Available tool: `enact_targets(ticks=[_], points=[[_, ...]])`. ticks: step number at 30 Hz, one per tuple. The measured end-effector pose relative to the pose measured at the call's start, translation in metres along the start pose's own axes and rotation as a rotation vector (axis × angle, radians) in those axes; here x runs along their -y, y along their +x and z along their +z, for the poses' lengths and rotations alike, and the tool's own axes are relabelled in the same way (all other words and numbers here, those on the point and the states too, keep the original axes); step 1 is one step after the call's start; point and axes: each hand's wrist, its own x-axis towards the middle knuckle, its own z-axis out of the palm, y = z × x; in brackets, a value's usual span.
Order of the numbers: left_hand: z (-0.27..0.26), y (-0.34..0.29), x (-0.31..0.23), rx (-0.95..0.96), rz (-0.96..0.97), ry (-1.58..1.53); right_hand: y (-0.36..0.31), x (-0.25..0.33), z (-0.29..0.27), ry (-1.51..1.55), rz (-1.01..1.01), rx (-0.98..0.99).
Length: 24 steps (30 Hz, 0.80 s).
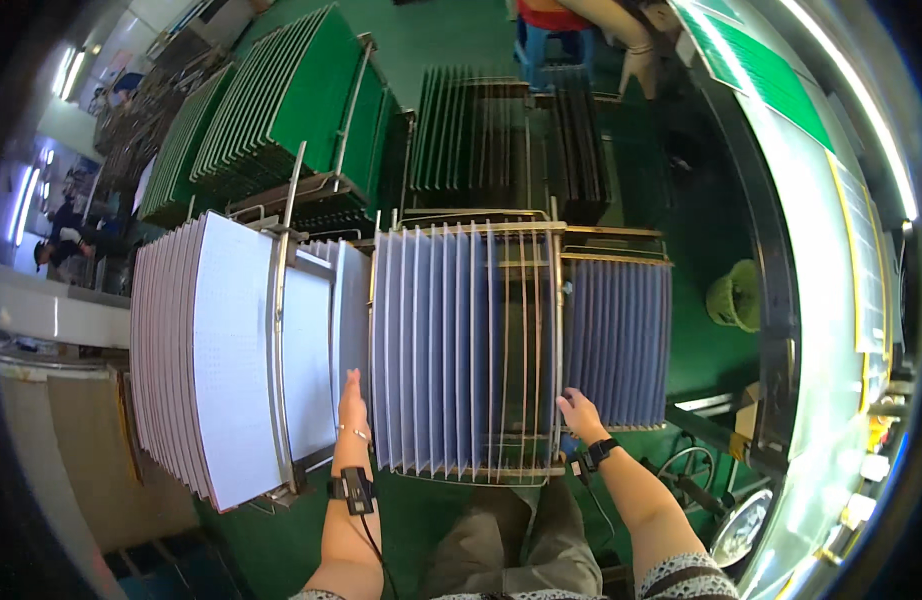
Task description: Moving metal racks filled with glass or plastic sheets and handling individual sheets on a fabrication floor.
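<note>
Directly in front of me stands a metal rack [481, 228] with upright panels [421, 350] slotted side by side, pale ones at its left and middle, thin brown edges towards its right. Alongside the rack's left side is my left hand [352, 408], fingers stretched forward and together, gripping nothing that shows. My right hand [581, 414] is at the rack's right post [560, 340], its fingers curled against the metal; the fingertips are partly hidden. Left of my left hand, a second rack holds white panels [236, 350]. To the right, another rack carries blue-grey panels [621, 340].
Behind stand racks of green panels [311, 110] and dark panels [576, 140]. A person's arm [621, 40] shows near a blue stool [551, 50] at the back. On the right are a yellow-green basket [733, 296], a handwheel [689, 472] and a long brightly lit table [811, 260].
</note>
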Motion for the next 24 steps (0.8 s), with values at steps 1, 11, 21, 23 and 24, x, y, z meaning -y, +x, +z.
enact_targets(ticks=[1, 11, 21, 23, 24], points=[[-0.001, 0.012, -0.003, 0.011, -0.039, -0.017, 0.005, 0.0, 0.003, -0.005, -0.013, 0.008], [-0.03, 0.132, 0.079, -0.019, -0.362, -0.201, 0.029, -0.033, 0.028, 0.027, -0.064, 0.035], [0.025, 0.096, 0.021, 0.098, -0.46, -0.111, 0.036, -0.039, 0.031, 0.482, 0.07, 0.175], [-0.004, 0.119, 0.05, 0.2, -0.513, -0.42, 0.033, 0.003, 0.034, 0.915, 0.27, 0.203], [0.009, 0.106, 0.05, 0.254, -0.456, -0.422, 0.036, -0.01, 0.026, 1.123, 0.36, 0.176]])
